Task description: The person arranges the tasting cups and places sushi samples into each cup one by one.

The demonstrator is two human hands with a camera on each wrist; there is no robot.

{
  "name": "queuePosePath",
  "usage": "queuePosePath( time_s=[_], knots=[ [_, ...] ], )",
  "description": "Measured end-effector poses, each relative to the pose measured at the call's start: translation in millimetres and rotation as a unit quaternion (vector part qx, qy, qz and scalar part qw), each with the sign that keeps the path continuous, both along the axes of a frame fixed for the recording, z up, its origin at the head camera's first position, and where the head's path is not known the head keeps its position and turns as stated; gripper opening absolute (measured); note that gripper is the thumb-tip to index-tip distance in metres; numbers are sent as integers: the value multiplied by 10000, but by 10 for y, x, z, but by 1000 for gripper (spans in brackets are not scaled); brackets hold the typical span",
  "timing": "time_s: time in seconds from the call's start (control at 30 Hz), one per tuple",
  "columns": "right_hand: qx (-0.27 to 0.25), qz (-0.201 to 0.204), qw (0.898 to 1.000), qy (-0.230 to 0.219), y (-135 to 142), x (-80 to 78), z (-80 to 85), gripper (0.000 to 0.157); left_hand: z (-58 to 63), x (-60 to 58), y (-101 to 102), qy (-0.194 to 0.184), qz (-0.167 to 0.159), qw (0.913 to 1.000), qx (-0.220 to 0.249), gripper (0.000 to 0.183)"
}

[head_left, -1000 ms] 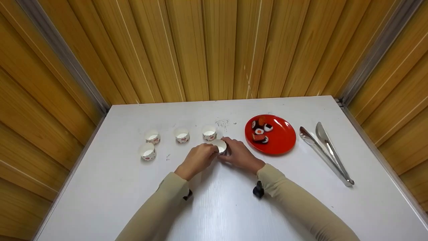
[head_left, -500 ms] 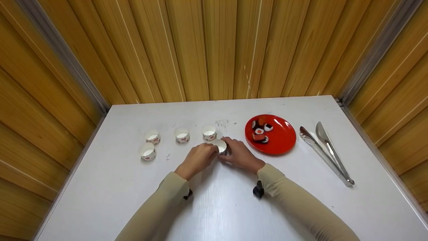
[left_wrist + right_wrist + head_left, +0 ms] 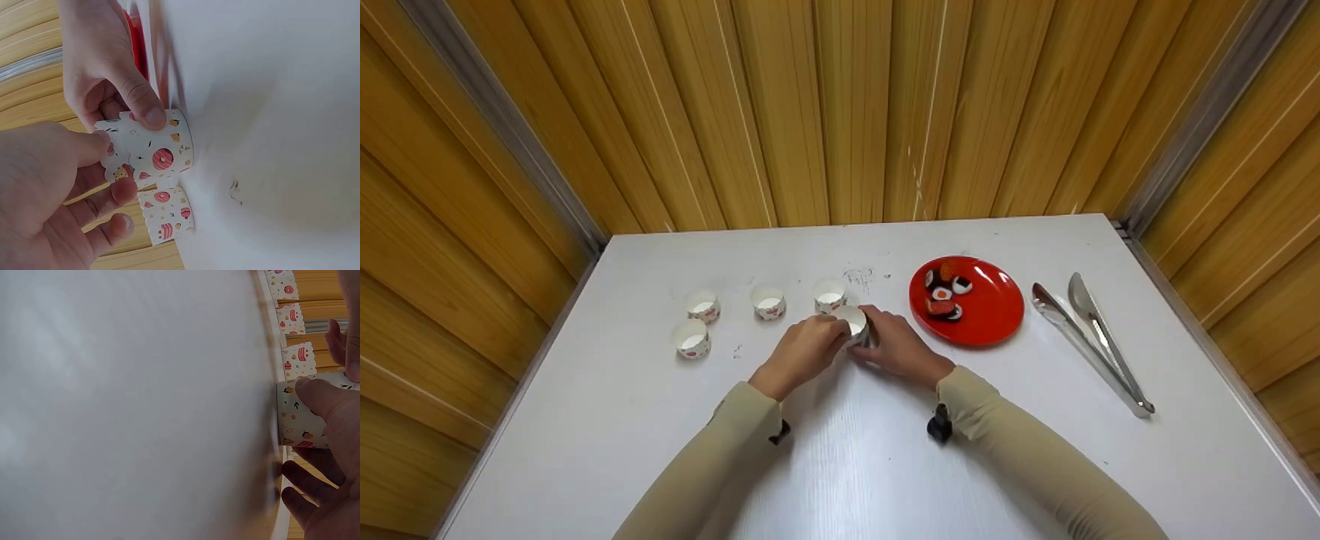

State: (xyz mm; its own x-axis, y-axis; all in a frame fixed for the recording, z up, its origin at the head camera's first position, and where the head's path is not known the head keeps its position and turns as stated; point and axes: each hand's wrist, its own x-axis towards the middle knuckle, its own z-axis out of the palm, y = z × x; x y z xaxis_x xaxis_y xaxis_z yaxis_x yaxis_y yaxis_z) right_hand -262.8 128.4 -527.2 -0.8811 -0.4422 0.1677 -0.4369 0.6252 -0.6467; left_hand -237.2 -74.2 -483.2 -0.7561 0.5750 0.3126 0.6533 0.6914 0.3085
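Near the middle of the table, my left hand (image 3: 801,349) pinches the scalloped rim of a white paper baking cup (image 3: 115,154) printed with sweets. This cup sits partly raised inside a matching outer cup (image 3: 164,140). My right hand (image 3: 901,346) holds the outer cup low on its side, thumb toward me, and its base rests on the table. In the head view the fingers cover much of both cups. Just behind stands another printed cup (image 3: 830,298), upright.
Three more paper cups stand to the left: one alone (image 3: 769,304) and a close pair, a rear cup (image 3: 703,307) and a front cup (image 3: 691,341). A red plate (image 3: 990,311) bears several sushi pieces (image 3: 942,294). Metal tongs (image 3: 1099,349) lie farther right.
The inner cup's rim has risen a little out of the outer cup, with my left hand shifting slightly up and away. My right hand has barely moved.
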Motion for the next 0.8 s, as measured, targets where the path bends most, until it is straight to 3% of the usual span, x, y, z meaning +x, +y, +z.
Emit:
queuePosePath(
  time_s=[0.27,0.8],
  knots=[
    [33,-49,9998,-179,-3,8,16,63,121,19,-46,70,-150,9994,313,12],
    [-203,72,9991,-358,-14,-10,0,58,333,43,-293,570,26,9969,543,6]
  ],
)
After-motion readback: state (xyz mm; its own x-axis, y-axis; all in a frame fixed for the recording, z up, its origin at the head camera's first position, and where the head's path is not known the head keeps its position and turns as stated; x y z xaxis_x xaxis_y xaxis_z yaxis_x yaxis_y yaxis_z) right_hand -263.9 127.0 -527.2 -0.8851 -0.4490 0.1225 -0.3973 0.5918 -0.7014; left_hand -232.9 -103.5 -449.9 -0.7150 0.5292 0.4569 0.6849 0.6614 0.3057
